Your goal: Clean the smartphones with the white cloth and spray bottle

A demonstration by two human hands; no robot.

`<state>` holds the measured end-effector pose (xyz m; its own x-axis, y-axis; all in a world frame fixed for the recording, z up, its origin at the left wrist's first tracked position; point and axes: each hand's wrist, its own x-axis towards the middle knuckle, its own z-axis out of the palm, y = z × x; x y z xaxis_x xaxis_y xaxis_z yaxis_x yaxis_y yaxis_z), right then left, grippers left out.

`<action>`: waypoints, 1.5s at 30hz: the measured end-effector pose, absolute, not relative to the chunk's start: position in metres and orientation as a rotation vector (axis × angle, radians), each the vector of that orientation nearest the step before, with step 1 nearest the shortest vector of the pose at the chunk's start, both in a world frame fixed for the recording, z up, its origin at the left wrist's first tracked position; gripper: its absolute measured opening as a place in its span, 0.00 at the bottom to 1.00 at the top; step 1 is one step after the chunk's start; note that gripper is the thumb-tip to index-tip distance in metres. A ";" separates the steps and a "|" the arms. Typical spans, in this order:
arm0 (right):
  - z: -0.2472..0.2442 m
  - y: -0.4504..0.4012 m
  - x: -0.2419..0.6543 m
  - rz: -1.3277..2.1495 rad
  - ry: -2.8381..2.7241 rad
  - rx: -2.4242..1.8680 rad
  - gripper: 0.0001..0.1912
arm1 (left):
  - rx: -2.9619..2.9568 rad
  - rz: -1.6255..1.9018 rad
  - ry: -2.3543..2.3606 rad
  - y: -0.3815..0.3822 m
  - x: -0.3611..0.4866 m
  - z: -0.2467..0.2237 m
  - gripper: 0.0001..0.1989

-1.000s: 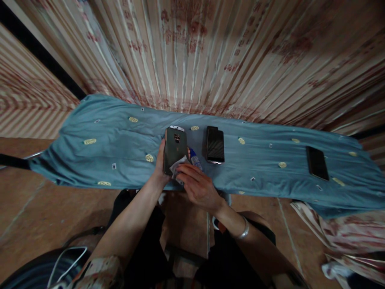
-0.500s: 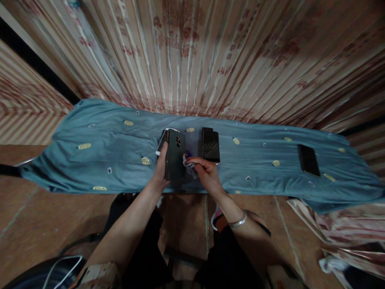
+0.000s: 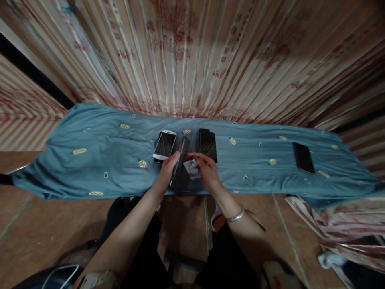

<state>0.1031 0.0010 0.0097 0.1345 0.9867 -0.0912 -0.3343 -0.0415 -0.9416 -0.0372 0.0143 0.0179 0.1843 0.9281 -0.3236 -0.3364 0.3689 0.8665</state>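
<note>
My left hand (image 3: pixel 169 169) is closed on a dark phone (image 3: pixel 179 164), which is tilted nearly edge-on above the front of the cloth-covered table. Pinched in my right hand (image 3: pixel 207 170) is a light grey cloth (image 3: pixel 192 167), close to the phone's right side. Behind my left hand lies a white-framed phone (image 3: pixel 165 144) with a dark screen, on top of another dark item. Black phones (image 3: pixel 208 144) lie overlapping just beyond my right hand.
Another black phone (image 3: pixel 303 157) lies far right on the blue-green tablecloth (image 3: pixel 252 160). A patterned curtain (image 3: pixel 186 60) hangs behind the table. Black poles stand at both sides. A white cable (image 3: pixel 61 275) loops at the lower left.
The held phone has turned from showing its back to nearly edge-on, uncovering more of the white-framed phone. My right hand has shifted slightly, and the cloth hangs more spread out.
</note>
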 end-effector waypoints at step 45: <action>0.037 0.004 0.126 0.885 -1.237 -1.318 0.28 | 0.968 1.044 1.180 0.019 -0.051 0.016 0.20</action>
